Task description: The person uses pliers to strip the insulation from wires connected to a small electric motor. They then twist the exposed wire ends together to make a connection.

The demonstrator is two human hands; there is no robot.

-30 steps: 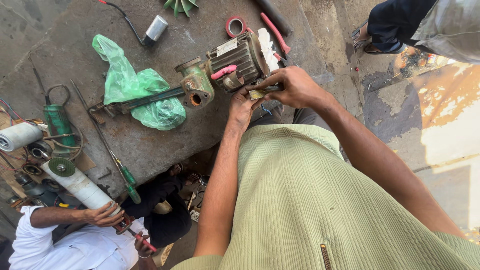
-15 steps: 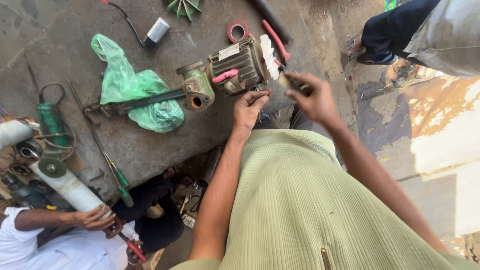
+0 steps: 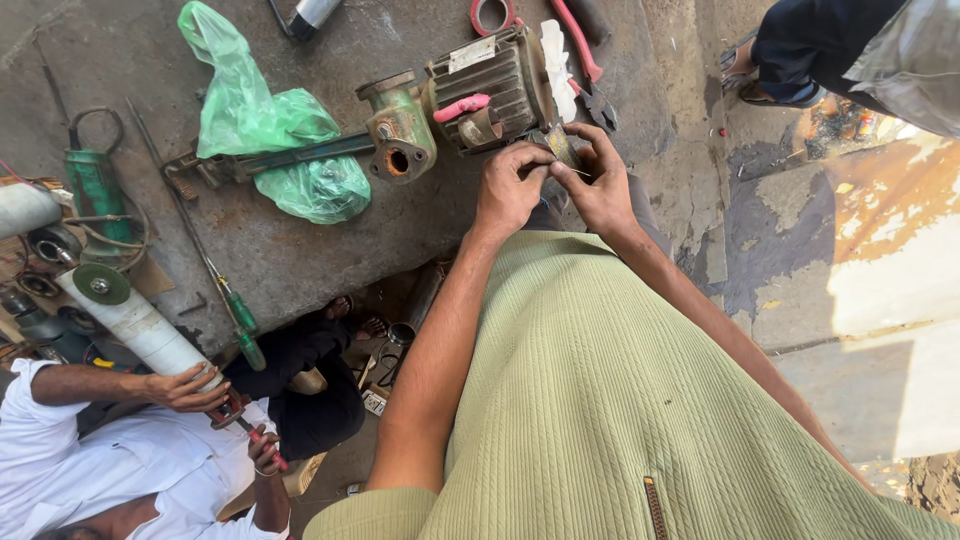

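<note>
Rough grey concrete bench, left hand and right hand with fingers pinched shut on small flat metal part, just beside ribbed grey electric motor pump, crumpled green plastic bag near.

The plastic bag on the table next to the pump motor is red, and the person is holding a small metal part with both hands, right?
Not quite. The head view shows that the plastic bag is green, not red. The rest holds: it lies on the table next to the pump motor, and the left hand and right hand together hold a small metal part.
</note>
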